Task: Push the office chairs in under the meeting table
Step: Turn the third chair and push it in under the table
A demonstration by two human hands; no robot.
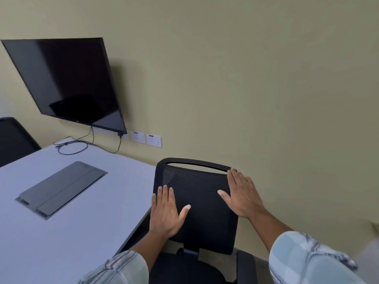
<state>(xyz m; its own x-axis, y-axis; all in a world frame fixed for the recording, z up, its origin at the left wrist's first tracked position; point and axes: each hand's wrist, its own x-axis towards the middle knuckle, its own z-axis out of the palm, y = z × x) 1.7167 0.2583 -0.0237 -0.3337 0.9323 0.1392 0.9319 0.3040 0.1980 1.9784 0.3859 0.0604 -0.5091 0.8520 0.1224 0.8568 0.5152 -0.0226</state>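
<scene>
Office chair [196, 203], black with a mesh backrest, standing just beside the right-hand edge of the bench [86, 212] with its back turned to the viewer; it probably rolls easily under a light push, the mesh yielding while the rim and top bar stay stiff, so the backrest's frame is the likely best place to press. Left hand [167, 212] and right hand [243, 194] both lie flat and spread against the backrest, near its two side edges, pressing rather than gripping.

The person is wearing a pale blue shirt with grey and white stripes; the left sleeve [121, 267] and the right sleeve [307, 261] are ending below the elbows, leaving forearms, both hands and fingers [164, 194] bare of rings.
</scene>
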